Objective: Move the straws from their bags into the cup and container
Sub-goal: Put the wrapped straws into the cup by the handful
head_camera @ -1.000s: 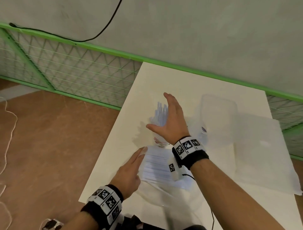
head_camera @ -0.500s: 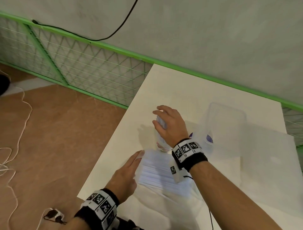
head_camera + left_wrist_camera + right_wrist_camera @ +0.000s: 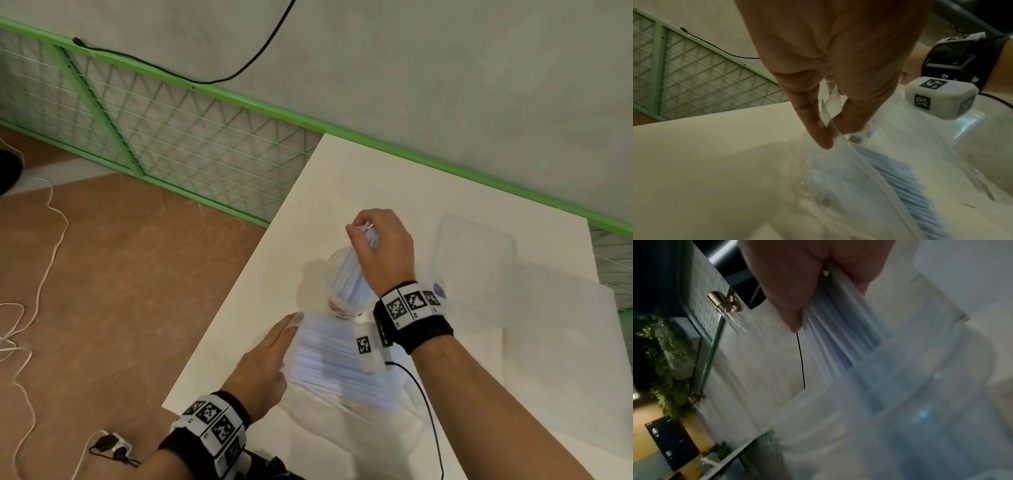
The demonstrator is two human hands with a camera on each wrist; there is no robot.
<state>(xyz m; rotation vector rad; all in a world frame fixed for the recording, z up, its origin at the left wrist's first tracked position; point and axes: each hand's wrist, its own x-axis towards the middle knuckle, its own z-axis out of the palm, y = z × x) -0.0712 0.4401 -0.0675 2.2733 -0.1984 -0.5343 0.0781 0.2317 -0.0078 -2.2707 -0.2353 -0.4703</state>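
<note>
The right hand [image 3: 383, 251] is curled tightly round the upper ends of a bundle of pale blue straws [image 3: 347, 277], fingers and thumb closed about them; the right wrist view shows the thumb and palm clamped on the straws [image 3: 838, 324] as they slant down into the clear plastic cup [image 3: 337, 291]. The cup stands on the white counter [image 3: 376, 178] just far of the straw bag, its lower end bearing a red print, and the held straws' lower ends are inside it. The left hand [image 3: 263, 366] lies at the near left edge of the counter with fingers mostly straight; in the left wrist view its fingertips [image 3: 822, 139] pinch the clear edge of the open plastic bag [image 3: 859, 170] between two fingers. Inside that bag [image 3: 342, 363] a flat layer of blue straws [image 3: 906, 181] lies side by side, near the person and directly near of the cup. To the right of the right hand, a clear rectangular container [image 3: 476, 260] rests on the counter, apart from the cup. Further right and nearer lies another flat, translucent bag [image 3: 565, 349]. Both wrists wear black bands with marker tags.
</note>
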